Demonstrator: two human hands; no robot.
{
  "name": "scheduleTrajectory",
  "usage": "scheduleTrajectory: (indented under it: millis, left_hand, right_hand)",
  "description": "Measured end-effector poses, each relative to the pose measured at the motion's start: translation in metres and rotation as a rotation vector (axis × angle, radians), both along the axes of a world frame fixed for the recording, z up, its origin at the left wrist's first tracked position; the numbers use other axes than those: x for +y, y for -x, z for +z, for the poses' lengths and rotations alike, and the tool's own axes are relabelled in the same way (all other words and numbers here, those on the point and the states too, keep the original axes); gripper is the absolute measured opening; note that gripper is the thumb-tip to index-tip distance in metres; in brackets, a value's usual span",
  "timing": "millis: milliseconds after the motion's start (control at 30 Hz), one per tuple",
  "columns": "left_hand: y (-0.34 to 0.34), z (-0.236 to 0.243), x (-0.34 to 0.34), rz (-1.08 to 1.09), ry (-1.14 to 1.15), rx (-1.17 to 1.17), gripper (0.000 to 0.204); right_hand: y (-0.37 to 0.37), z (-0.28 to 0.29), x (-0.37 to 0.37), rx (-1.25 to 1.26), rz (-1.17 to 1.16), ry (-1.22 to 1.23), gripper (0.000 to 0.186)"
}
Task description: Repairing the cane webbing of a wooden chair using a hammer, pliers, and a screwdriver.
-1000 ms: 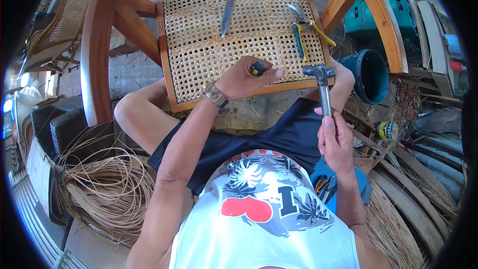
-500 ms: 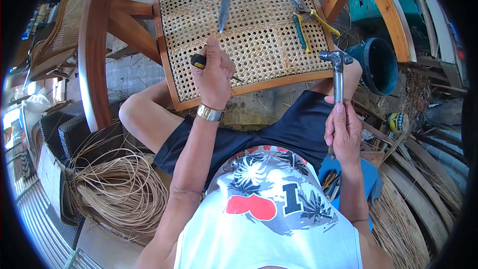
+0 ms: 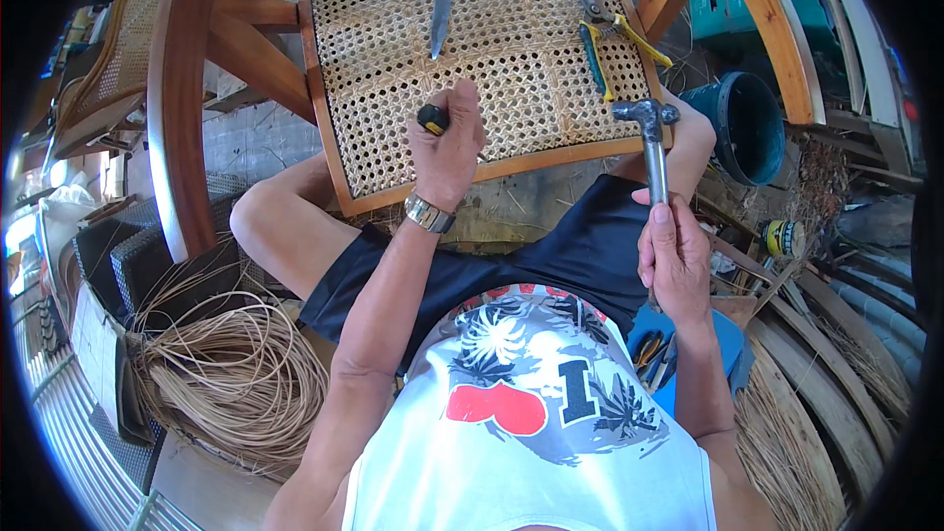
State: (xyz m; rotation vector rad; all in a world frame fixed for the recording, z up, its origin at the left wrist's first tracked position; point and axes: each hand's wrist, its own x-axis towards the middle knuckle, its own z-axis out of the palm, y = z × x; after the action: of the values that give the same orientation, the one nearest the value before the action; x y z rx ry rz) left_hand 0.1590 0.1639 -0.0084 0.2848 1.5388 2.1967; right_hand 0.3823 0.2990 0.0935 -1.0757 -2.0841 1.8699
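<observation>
My left hand (image 3: 448, 146) is closed round a screwdriver (image 3: 433, 119), whose black handle end with a yellow mark pokes out above the fist. Its tip is hidden now. This fist is over the near part of a woven cane panel (image 3: 393, 39) in a wooden frame. In my right hand (image 3: 675, 258) is a hammer (image 3: 653, 152), gripped by its metal handle with the head pointing away, near the panel's near right corner. A knife blade (image 3: 442, 18) lies on the cane beyond my left hand. Yellow-and-green-handled pruning shears (image 3: 596, 25) rest at the panel's right.
Wooden chair legs (image 3: 183, 98) rise on both sides of the panel. A dark green bucket (image 3: 747, 128) stands at the right, with a small tin (image 3: 783, 237) nearer. Coiled cane strands (image 3: 231, 379) lie at left. A blue tool tray (image 3: 723, 349) sits by my right forearm.
My left hand has shifted right with the screwdriver, and its shaft no longer shows. The hammer head has swung a little to the left.
</observation>
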Motion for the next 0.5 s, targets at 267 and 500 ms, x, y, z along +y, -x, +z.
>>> scheduleTrajectory:
  millis: [267, 500]
  left_hand:
    - [-0.017, 0.006, 0.002, -0.156, 0.299, 0.328, 0.039]
    - [-0.015, 0.004, 0.001, -0.269, 0.203, 0.277, 0.022]
  right_hand:
    - [0.028, 0.055, -0.003, 0.081, 0.316, -0.473, 0.034]
    - [0.060, 0.062, -0.009, -0.047, 0.588, -0.689, 0.035]
